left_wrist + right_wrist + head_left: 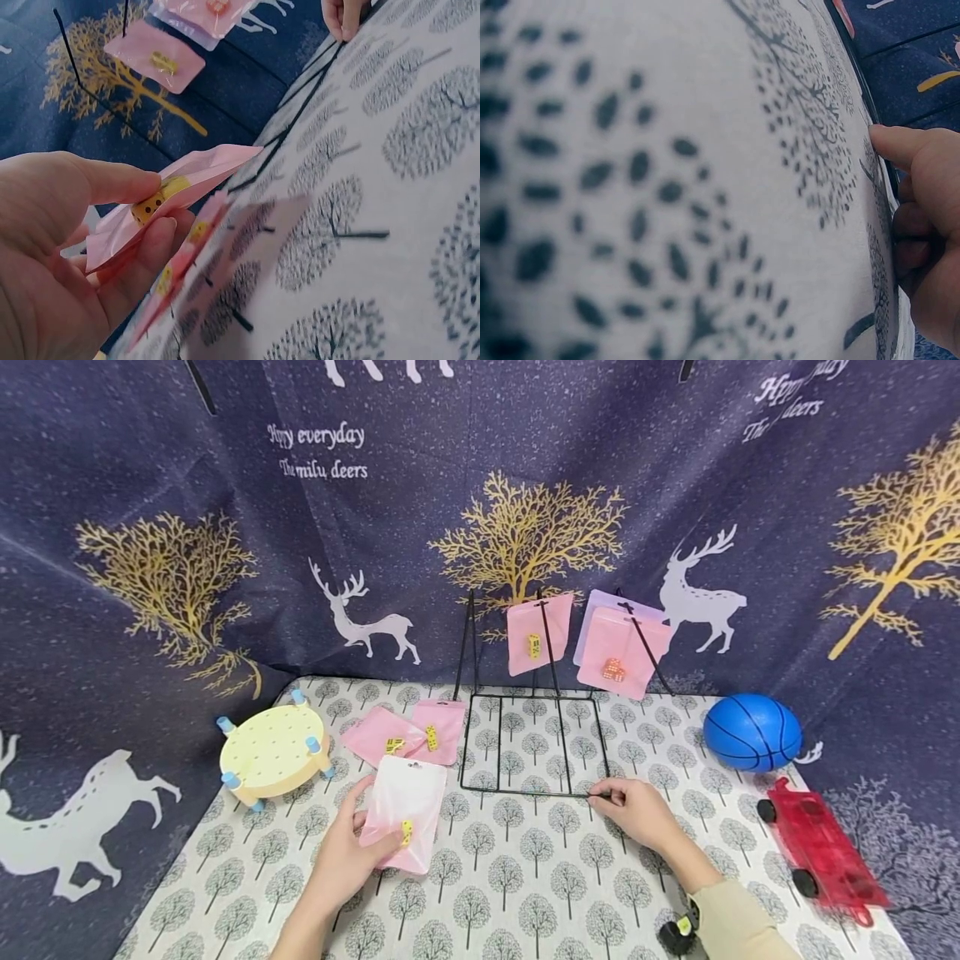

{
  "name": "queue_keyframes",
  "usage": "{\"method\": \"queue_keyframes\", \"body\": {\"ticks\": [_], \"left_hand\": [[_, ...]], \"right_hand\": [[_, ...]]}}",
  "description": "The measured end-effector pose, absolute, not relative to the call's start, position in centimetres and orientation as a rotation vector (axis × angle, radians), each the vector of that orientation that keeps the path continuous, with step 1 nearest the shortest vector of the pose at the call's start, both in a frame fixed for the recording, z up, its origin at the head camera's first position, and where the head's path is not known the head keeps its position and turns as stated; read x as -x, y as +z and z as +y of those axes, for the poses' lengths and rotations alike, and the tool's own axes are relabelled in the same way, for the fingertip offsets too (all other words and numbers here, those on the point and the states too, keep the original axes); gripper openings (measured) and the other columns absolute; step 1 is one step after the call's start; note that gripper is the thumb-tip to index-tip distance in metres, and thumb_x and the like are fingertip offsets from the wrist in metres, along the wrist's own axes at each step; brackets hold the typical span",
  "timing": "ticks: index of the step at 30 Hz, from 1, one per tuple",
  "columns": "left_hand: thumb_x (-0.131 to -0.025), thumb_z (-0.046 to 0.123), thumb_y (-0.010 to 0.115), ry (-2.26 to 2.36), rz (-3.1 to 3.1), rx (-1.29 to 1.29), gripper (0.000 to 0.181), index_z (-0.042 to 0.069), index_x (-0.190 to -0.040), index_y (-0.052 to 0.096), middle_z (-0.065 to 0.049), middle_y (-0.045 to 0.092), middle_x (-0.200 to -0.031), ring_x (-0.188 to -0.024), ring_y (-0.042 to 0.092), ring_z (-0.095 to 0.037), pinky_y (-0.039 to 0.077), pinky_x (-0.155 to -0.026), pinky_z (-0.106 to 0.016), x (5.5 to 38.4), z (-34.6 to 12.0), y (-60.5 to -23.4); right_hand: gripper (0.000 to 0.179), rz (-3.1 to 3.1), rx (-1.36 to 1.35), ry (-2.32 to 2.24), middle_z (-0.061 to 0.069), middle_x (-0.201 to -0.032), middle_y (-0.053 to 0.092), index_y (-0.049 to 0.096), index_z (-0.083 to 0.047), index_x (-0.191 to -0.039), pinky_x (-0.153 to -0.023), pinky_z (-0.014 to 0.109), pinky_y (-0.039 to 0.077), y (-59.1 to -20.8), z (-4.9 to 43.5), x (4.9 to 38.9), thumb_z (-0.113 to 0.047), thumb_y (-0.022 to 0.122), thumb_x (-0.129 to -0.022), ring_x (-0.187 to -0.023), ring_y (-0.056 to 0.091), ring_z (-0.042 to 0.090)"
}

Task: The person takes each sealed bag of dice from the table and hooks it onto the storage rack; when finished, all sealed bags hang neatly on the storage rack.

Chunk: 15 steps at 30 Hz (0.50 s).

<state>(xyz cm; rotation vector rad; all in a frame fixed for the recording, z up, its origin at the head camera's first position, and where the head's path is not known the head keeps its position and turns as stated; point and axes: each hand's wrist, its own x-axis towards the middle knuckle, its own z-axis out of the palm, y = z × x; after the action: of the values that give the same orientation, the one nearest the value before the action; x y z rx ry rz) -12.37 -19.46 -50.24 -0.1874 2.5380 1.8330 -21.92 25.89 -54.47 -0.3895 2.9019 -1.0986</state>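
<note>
My left hand pinches a pink zip pouch between thumb and fingers. Through the pouch's clear front, yellow dice show beside the thumb. The right hand grips the front right corner of a black wire display rack that stands on the table. From the rack's hooks hang a pink pouch with yellow dice and, farther right, a pink pouch with orange dice in front of a lilac pouch. Two more pink pouches with yellow dice lie just beyond the left hand.
To the left is an upturned pale yellow stool with blue-tipped legs. A blue ball and a red toy car sit at the right. Near the right sleeve lies a small black-and-green object. A dark printed curtain hangs behind.
</note>
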Motion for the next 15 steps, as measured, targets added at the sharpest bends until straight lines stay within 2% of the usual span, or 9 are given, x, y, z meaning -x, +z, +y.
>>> {"method": "queue_keyframes", "body": {"ticks": [4,7,10,15], "left_hand": [[-0.084,0.012,0.087,1.895,2.484,0.179,0.103,0.035,-0.162,0.024,-0.023,0.064,-0.129,-0.088,0.073,-0.025,0.06,-0.072,-0.035,12.5,-18.7,-49.6],[-0.084,0.006,0.085,1.957,2.424,0.152,0.101,0.034,-0.161,0.025,-0.025,0.063,-0.128,-0.086,0.073,-0.028,0.062,-0.072,-0.038,12.8,-18.0,-49.3],[-0.085,0.002,0.083,2.015,2.365,0.107,0.091,0.026,-0.157,0.033,-0.021,0.066,-0.122,-0.084,0.073,-0.029,0.062,-0.071,-0.039,13.1,-17.2,-49.2],[-0.084,0.002,0.083,2.053,2.309,0.014,0.066,0.012,-0.142,0.052,-0.016,0.068,-0.114,-0.086,0.072,-0.029,0.062,-0.071,-0.038,13.4,-15.6,-48.9]], "right_hand": [[0.011,2.893,0.389,-1.102,-0.009,-0.058,0.042,0.079,-0.026,-0.104,-0.056,0.03,0.038,-54.5,26.0,22.0,-0.031,0.079,-0.094,-0.052,0.033,0.007],[0.011,2.89,0.384,-1.096,-0.009,-0.058,0.041,0.078,-0.027,-0.105,-0.055,0.029,0.038,-54.7,26.0,22.0,-0.031,0.079,-0.094,-0.051,0.032,0.006],[0.01,2.888,0.387,-1.095,-0.01,-0.058,0.041,0.078,-0.027,-0.105,-0.056,0.029,0.038,-54.7,26.0,22.1,-0.03,0.078,-0.095,-0.051,0.032,0.006],[0.01,2.888,0.396,-1.094,-0.01,-0.058,0.041,0.078,-0.028,-0.105,-0.057,0.029,0.039,-54.7,26.0,22.1,-0.031,0.078,-0.095,-0.052,0.032,0.006]]}}
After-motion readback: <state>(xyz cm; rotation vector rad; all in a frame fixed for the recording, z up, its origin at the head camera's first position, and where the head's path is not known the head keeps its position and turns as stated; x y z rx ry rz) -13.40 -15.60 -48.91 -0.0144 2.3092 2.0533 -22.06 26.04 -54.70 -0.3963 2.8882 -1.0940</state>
